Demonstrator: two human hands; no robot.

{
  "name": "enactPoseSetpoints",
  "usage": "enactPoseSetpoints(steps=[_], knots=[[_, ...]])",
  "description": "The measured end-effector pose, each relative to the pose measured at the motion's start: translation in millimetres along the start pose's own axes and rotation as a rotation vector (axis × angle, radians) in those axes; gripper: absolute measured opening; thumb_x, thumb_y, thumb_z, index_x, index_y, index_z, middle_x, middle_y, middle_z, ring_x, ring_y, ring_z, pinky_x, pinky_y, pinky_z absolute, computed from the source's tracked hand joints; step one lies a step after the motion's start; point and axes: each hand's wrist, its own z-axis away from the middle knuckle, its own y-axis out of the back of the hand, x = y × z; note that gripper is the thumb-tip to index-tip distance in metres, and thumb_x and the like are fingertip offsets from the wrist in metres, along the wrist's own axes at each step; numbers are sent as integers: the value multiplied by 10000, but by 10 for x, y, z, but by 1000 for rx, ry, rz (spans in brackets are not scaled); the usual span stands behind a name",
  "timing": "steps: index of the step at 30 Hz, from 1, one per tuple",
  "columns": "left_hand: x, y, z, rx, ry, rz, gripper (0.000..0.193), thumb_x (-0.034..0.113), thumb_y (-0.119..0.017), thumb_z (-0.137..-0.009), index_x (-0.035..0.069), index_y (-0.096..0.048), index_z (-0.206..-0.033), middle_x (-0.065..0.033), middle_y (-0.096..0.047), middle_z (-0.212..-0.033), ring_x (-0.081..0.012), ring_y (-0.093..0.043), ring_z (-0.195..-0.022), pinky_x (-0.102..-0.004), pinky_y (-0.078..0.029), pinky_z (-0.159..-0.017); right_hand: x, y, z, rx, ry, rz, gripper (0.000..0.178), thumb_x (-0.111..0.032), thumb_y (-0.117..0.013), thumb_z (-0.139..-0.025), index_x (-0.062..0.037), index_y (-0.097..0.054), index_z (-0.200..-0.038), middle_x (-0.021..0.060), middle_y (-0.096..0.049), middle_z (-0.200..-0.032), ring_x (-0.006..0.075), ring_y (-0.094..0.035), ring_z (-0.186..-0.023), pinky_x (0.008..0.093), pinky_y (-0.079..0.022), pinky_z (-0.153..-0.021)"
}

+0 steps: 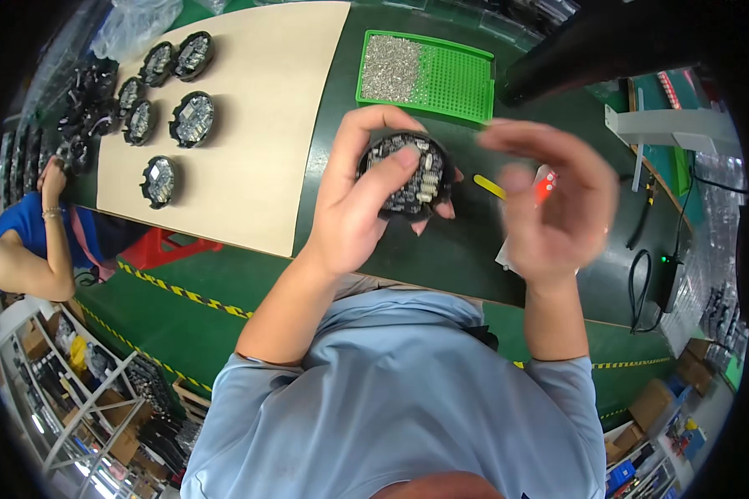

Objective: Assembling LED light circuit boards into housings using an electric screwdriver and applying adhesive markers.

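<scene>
My left hand (341, 224) is closed around a round black housing with a circuit board (429, 179) in it, above the front of the dark green table. Its thumb presses on the face of the board, and other fingertips show past the lower right rim. To the right, my right hand (562, 212) is raised with fingers curved and apart from the thumb, slightly blurred, with nothing visible in it. Between the hands, a yellow stick-like tool (489, 186) lies on the table. Behind the right fingers, a red and white item (546, 185) is partly hidden.
A green perforated tray (466, 87) holds small metal parts (391, 66) beyond my hands. Several similar round units (193, 119) stand on a beige sheet (258, 141) at left. A co-worker's arm (54, 241) reaches the far left. Cables (638, 287) lie at right.
</scene>
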Motion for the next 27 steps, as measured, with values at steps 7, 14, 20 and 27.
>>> enactPoseSetpoints(steps=[7,14,20,27], knots=[[-108,78,-93,76,122,79,222,135,-461,-1066,107,-426,-1283,-262,-688,-1024,-286,-710,-778,-326,-501,-568,-27,319,-358,459,-122,206,464,58,-748,-898,88,-520,-1301,222,-683,-1154,229,-691,-1050,316,-561,-930],[-109,83,-103,75,164,97,231,139,-467,-1069,111,-424,-1293,-264,-690,-1049,-276,-710,-786,-314,-504,-581,86,478,-767,-12,-319,51,675,-522,-457,-1076,87,-528,-1360,218,-670,-1256,288,-658,-1170,373,-498,-1026],[-115,67,-104,85,166,107,231,143,-459,-1072,114,-418,-1298,-260,-690,-1054,-279,-710,-797,-310,-504,-581,88,310,-1127,291,-441,-359,691,-561,-402,-1068,63,-564,-1314,186,-710,-1130,301,-704,-1014,372,-545,-917],[-101,52,-141,71,196,100,228,138,-473,-1067,93,-438,-1287,-193,-702,-1027,-237,-726,-794,-304,-530,-581,403,-50,-1402,232,-226,-653,705,-604,-324,-1067,35,-604,-1168,151,-672,-887,223,-643,-742,305,-522,-694]])
